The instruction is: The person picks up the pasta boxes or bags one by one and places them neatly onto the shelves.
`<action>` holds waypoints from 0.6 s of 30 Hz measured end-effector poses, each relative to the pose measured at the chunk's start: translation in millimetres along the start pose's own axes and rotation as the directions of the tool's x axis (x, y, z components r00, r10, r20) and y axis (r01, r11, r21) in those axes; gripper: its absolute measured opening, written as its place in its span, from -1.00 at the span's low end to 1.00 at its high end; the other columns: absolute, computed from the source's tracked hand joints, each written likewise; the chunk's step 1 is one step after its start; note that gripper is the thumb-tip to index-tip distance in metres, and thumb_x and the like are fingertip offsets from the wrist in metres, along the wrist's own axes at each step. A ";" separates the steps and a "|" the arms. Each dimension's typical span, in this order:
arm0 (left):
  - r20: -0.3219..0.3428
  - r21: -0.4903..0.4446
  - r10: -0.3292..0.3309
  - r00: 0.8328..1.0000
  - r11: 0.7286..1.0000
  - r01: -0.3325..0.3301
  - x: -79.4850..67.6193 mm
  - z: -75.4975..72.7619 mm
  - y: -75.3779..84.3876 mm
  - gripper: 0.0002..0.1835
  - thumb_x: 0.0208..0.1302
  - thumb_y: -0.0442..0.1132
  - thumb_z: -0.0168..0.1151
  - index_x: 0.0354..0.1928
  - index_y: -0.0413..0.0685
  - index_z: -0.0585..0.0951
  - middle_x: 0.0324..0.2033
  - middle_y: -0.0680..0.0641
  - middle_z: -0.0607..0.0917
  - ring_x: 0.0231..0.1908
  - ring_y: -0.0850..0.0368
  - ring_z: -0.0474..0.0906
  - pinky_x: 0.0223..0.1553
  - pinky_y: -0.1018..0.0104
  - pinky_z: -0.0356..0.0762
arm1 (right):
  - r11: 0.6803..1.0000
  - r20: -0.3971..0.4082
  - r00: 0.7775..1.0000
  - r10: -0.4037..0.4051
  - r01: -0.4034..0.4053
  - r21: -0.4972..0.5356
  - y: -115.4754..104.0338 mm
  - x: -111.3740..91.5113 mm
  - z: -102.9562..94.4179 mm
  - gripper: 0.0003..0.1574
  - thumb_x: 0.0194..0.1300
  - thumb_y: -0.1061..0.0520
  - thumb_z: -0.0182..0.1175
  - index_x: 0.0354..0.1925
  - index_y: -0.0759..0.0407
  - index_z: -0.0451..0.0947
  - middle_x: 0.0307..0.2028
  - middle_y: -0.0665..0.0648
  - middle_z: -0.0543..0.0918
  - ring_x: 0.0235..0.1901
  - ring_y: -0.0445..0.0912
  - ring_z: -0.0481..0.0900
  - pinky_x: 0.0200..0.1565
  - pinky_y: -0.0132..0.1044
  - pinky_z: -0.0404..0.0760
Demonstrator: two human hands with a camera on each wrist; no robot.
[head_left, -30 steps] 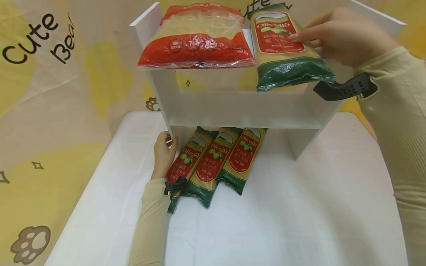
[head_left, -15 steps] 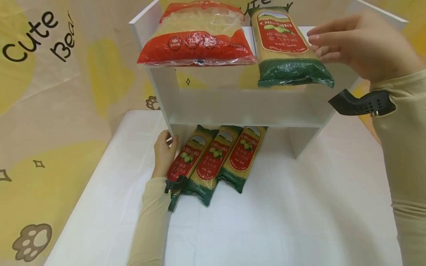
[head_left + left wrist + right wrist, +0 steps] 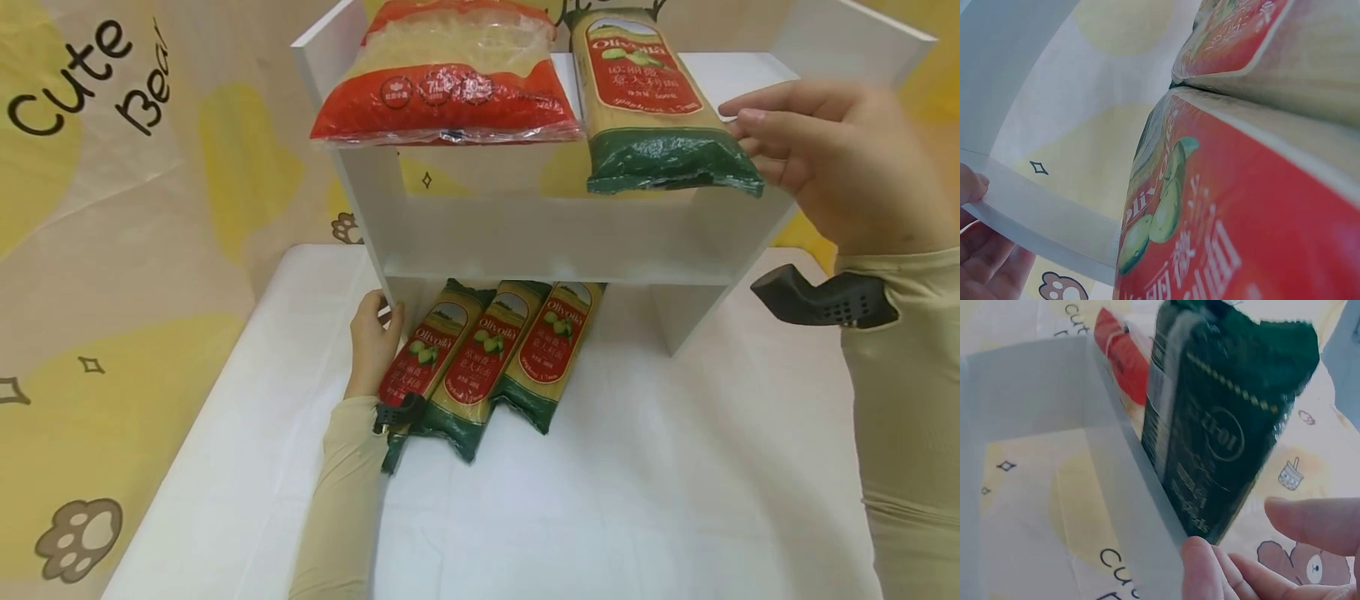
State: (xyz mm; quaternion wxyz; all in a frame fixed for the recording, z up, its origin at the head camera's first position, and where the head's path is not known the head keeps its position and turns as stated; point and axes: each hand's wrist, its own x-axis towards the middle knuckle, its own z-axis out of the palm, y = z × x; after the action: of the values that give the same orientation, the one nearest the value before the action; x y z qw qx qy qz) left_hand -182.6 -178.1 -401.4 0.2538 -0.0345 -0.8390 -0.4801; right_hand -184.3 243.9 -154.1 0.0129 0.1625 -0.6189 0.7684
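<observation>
My left hand [image 3: 372, 343] grips the left side panel of a white shelf unit [image 3: 555, 242], the thumb on one face and the curled fingers on the other, as the left wrist view shows. Up on the top board lies a green and gold spaghetti packet [image 3: 637, 83], its green end jutting past the front edge. Just right of that packet is my right hand [image 3: 847, 158], fingers loosely bent and thumb apart. In the right wrist view its fingertips are right by the corner of the packet's dark green underside [image 3: 1216, 431], with nothing pinched between them.
A red and clear bag of pasta [image 3: 450, 83] lies left of the packet on the top board. Three more spaghetti packets [image 3: 472, 367] slant side by side under the lower board, on the white-covered table [image 3: 615, 517]. A printed cloth [image 3: 150, 250] hangs behind.
My right hand has let go of the spaghetti packet and drawn off to the right and down. The packet stays on the top board. My left hand keeps its hold on the shelf.
</observation>
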 end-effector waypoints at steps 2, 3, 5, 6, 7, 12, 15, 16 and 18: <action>0.004 0.000 0.001 1.000 1.000 -0.001 0.2 0.4 0.5 -0.77 0.30 -0.42 0.10 -0.07 -0.44 0.47 -0.07 -0.40 0.53 0.04 -0.21 0.49 0.01 0.01 0.56 | 0.997 -0.004 1.000 -0.012 0.012 0.075 5.1 -7.3 2.2 -0.79 0.26 0.45 0.09 -0.16 0.60 0.54 -0.29 0.33 0.63 -0.43 0.05 0.59 -0.39 -0.34 0.69; 0.006 0.002 0.001 1.000 1.000 -0.001 0.3 0.7 0.7 -0.78 0.30 -0.42 0.10 -0.07 -0.44 0.47 -0.07 -0.40 0.53 0.03 -0.22 0.50 0.01 0.01 0.56 | 0.995 -0.004 1.000 -0.010 0.010 0.102 7.4 -10.8 2.9 -0.78 0.27 0.46 0.06 -0.15 0.60 0.54 -0.26 0.34 0.64 -0.41 0.06 0.60 -0.37 -0.33 0.70; 0.009 0.004 -0.001 1.000 1.000 0.000 0.3 0.9 1.4 -0.78 0.30 -0.41 0.11 -0.07 -0.43 0.47 -0.07 -0.40 0.54 0.01 -0.21 0.51 0.01 0.02 0.57 | 0.986 0.028 0.999 -0.032 0.027 0.164 14.1 -18.4 3.7 -0.76 0.31 0.49 -0.03 -0.12 0.63 0.51 -0.22 0.37 0.64 -0.39 0.10 0.63 -0.32 -0.26 0.71; 0.012 0.004 -0.003 1.000 1.000 0.003 0.2 0.9 1.6 -0.78 0.31 -0.40 0.11 -0.07 -0.42 0.48 -0.07 -0.40 0.55 0.01 -0.21 0.52 0.01 0.02 0.56 | 0.982 0.045 0.998 -0.038 0.028 0.188 17.4 -21.8 3.1 -0.74 0.32 0.49 -0.08 -0.12 0.63 0.50 -0.20 0.39 0.63 -0.36 0.12 0.65 -0.28 -0.23 0.71; 0.014 0.001 -0.005 1.000 1.000 0.005 0.0 0.8 1.8 -0.78 0.31 -0.39 0.11 -0.06 -0.41 0.48 -0.07 -0.40 0.56 0.00 -0.20 0.52 0.02 0.02 0.56 | 0.980 0.064 0.997 -0.045 0.031 0.198 20.8 -25.6 2.7 -0.73 0.34 0.49 -0.10 -0.11 0.62 0.50 -0.19 0.39 0.63 -0.34 0.13 0.66 -0.25 -0.20 0.71; 0.022 -0.010 -0.017 1.000 1.000 0.017 -0.8 0.2 2.1 -0.75 0.32 -0.37 0.10 -0.04 -0.42 0.48 -0.05 -0.38 0.57 0.01 -0.18 0.53 0.02 0.03 0.56 | 0.973 0.158 0.986 -0.057 0.019 0.231 41.8 -43.8 1.5 -0.68 0.36 0.50 -0.18 -0.06 0.60 0.48 -0.26 0.40 0.66 -0.28 0.13 0.67 -0.17 -0.20 0.69; 0.015 -0.010 -0.018 1.000 1.000 0.018 -0.9 -0.2 2.0 -0.75 0.31 -0.38 0.11 -0.05 -0.44 0.47 -0.05 -0.39 0.56 0.01 -0.20 0.52 0.01 0.00 0.56 | 0.976 0.205 0.978 -0.044 -0.001 0.217 54.1 -54.3 0.9 -0.65 0.36 0.51 -0.19 -0.02 0.59 0.47 -0.25 0.37 0.66 -0.25 0.11 0.66 -0.14 -0.21 0.67; 0.013 -0.008 -0.018 1.000 1.000 0.018 -0.9 -0.2 2.0 -0.75 0.31 -0.39 0.11 -0.05 -0.45 0.47 -0.05 -0.39 0.56 0.02 -0.21 0.52 0.02 -0.01 0.56 | 0.978 0.216 0.976 -0.039 -0.007 0.209 58.0 -57.8 0.5 -0.65 0.36 0.51 -0.20 -0.02 0.58 0.47 -0.24 0.36 0.66 -0.24 0.11 0.66 -0.13 -0.22 0.67; 0.012 -0.005 -0.019 1.000 1.000 0.020 -0.7 0.0 2.4 -0.76 0.31 -0.39 0.11 -0.06 -0.44 0.47 -0.05 -0.40 0.56 0.02 -0.22 0.51 0.02 -0.01 0.55 | 0.984 0.210 0.978 -0.014 -0.024 0.177 64.5 -64.8 0.5 -0.66 0.36 0.51 -0.17 -0.02 0.56 0.48 -0.24 0.34 0.66 -0.23 0.10 0.66 -0.12 -0.22 0.67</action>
State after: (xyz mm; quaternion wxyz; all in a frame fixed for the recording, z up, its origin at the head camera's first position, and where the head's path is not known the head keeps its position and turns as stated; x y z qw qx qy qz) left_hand -181.3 -176.7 -399.8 0.2441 -0.0298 -0.8395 -0.4846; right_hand -137.0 240.1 -232.3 -0.0691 0.2420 -0.5459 0.7992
